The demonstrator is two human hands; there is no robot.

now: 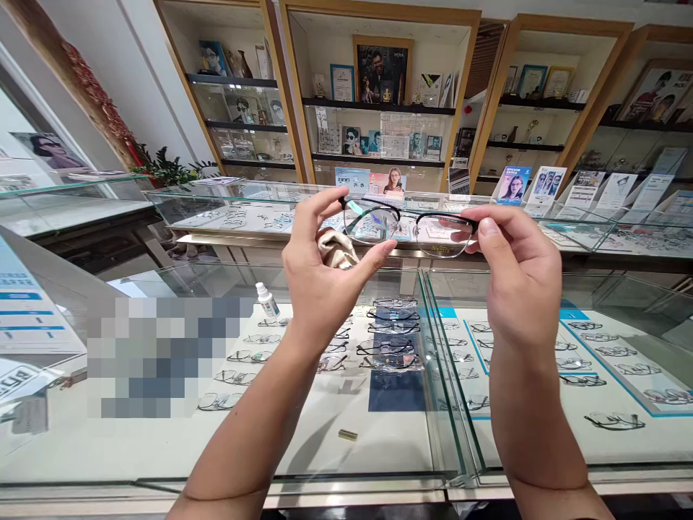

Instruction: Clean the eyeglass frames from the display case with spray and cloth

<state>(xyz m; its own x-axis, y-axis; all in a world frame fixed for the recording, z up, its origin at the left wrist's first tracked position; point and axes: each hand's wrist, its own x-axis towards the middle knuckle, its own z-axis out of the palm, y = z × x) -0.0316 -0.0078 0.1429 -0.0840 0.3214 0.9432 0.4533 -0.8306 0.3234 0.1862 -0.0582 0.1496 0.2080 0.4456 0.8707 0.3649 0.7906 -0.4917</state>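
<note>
A pair of eyeglasses [445, 232] with black upper rims and clear lenses is held up in front of me, above the glass counter. My right hand [520, 271] pinches its right end between thumb and fingers. At the other end, the index finger of my left hand [320, 285] touches the frame's upper corner, while the thumb sits below the left lens. A crumpled beige cloth [336, 249] is tucked inside that hand, behind the thumb. Part of the cloth is hidden by the fingers. Coloured reflections show on the left lens.
Below lies a glass display case [303, 455] with rows of eyeglasses [390, 347]. A white bottle [267, 301] stands left of my left forearm. A small gold bar [347, 435] is near the front. Another glass counter [216, 198] and wooden shelves [379, 159] stand behind.
</note>
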